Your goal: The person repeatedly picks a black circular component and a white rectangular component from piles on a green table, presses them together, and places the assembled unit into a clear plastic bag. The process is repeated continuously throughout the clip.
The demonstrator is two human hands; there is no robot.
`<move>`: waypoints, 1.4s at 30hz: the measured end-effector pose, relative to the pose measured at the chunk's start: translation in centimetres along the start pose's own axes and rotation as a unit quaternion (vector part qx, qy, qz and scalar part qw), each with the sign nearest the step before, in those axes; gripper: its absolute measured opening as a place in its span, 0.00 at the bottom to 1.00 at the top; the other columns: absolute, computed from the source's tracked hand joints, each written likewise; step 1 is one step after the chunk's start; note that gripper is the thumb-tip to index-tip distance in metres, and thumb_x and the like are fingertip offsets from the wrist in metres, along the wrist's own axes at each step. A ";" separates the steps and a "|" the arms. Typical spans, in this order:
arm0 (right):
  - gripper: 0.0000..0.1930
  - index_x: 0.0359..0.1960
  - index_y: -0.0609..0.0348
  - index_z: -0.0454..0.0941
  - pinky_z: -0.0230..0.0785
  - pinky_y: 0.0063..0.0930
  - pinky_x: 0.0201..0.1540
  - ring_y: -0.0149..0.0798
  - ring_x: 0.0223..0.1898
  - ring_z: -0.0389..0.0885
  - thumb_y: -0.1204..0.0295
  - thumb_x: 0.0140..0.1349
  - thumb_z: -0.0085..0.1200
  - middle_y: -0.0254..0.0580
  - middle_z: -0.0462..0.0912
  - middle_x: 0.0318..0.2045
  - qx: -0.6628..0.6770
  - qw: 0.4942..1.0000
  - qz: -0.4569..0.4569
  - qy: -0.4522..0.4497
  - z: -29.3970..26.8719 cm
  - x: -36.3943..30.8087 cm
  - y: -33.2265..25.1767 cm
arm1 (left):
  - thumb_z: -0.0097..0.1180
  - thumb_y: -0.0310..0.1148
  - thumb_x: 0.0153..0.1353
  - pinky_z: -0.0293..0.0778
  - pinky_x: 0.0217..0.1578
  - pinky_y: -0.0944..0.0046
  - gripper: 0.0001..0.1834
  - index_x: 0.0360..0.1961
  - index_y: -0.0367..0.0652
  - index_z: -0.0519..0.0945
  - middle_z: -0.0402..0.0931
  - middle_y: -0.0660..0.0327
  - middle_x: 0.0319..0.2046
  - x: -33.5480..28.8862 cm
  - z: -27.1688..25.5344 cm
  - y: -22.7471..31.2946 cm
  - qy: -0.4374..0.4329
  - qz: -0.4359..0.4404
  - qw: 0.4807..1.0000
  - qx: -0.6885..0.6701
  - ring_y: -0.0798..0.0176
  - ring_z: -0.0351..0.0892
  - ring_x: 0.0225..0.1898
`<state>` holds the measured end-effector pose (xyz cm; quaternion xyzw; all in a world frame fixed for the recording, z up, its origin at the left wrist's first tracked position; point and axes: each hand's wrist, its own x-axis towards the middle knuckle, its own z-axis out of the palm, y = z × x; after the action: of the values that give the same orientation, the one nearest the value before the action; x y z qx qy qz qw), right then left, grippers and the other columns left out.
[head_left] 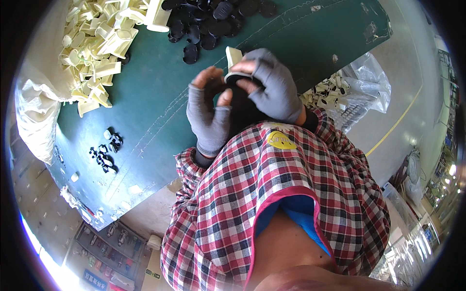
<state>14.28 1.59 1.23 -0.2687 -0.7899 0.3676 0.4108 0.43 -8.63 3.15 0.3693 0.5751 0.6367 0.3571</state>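
Both my hands wear grey fingerless gloves and are raised over the table's near edge. My right hand (275, 86) grips a cream plastic part (233, 56) with a flat tab pointing away from me. A round black cap (238, 76) lies against the part's round end, between my right thumb and fingers; how far it is seated is hidden. My left hand (209, 109) is just left of the part, its thumb and fingers apart with nothing seen between them. Its fingertips are slightly blurred.
On the green table (160, 92), a heap of cream plastic parts (102, 43) sits far left, beside a pile of black caps (213, 19). Small black pieces (104, 153) lie nearer left. A white sack (36, 114) hangs at the left edge. A clear bag (371, 80) with assembled-looking parts stands at right.
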 end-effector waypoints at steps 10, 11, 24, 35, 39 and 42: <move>0.12 0.47 0.59 0.75 0.78 0.22 0.42 0.28 0.42 0.82 0.74 0.65 0.63 0.39 0.79 0.41 0.148 0.980 0.130 -0.007 0.1 -1.3 0.3 | 0.59 0.28 0.67 0.69 0.55 0.67 0.14 0.52 0.36 0.79 0.80 0.62 0.46 0.5 0.3 -0.8 -0.006 -0.138 0.967 -0.215 0.68 0.77 0.48; 0.13 0.47 0.59 0.75 0.78 0.23 0.42 0.29 0.42 0.82 0.75 0.64 0.64 0.39 0.80 0.41 0.181 0.975 0.125 -0.009 0.1 -1.4 0.3 | 0.59 0.27 0.67 0.69 0.55 0.67 0.13 0.51 0.36 0.79 0.80 0.62 0.46 0.4 0.3 -0.9 0.000 -0.144 0.966 -0.216 0.68 0.77 0.48; 0.11 0.45 0.60 0.75 0.75 0.23 0.42 0.25 0.37 0.77 0.73 0.65 0.64 0.33 0.77 0.36 0.347 0.913 0.215 0.017 0.9 -2.1 0.0 | 0.62 0.25 0.65 0.67 0.52 0.69 0.10 0.47 0.38 0.78 0.76 0.65 0.45 0.1 0.3 -1.6 -0.015 -0.062 0.987 -0.145 0.71 0.74 0.47; 0.08 0.42 0.61 0.78 0.76 0.32 0.40 0.41 0.36 0.83 0.77 0.64 0.62 0.43 0.80 0.36 0.132 0.991 0.011 0.028 1.0 -1.4 0.6 | 0.61 0.30 0.68 0.69 0.49 0.70 0.12 0.49 0.36 0.77 0.77 0.64 0.41 -0.6 0.3 -1.1 -0.018 -0.146 0.980 -0.135 0.72 0.73 0.43; 0.08 0.42 0.61 0.79 0.76 0.29 0.40 0.39 0.35 0.83 0.77 0.63 0.63 0.42 0.81 0.36 0.153 0.986 0.038 0.049 1.1 -1.7 0.7 | 0.62 0.32 0.67 0.68 0.52 0.68 0.14 0.50 0.36 0.77 0.78 0.63 0.43 -0.3 0.2 -1.6 -0.025 -0.194 0.945 -0.261 0.71 0.74 0.45; 0.11 0.44 0.61 0.79 0.76 0.27 0.40 0.38 0.36 0.84 0.78 0.61 0.65 0.42 0.82 0.37 0.175 0.982 0.063 0.031 1.4 -2.2 0.7 | 0.60 0.32 0.66 0.70 0.54 0.65 0.16 0.51 0.35 0.77 0.78 0.60 0.45 0.0 -0.3 -1.8 -0.037 -0.199 0.935 -0.290 0.66 0.76 0.47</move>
<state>14.31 -0.05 -0.87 -0.2535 -0.6815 0.5167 0.4520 0.26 -8.65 1.32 0.1508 0.4134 0.6777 0.5891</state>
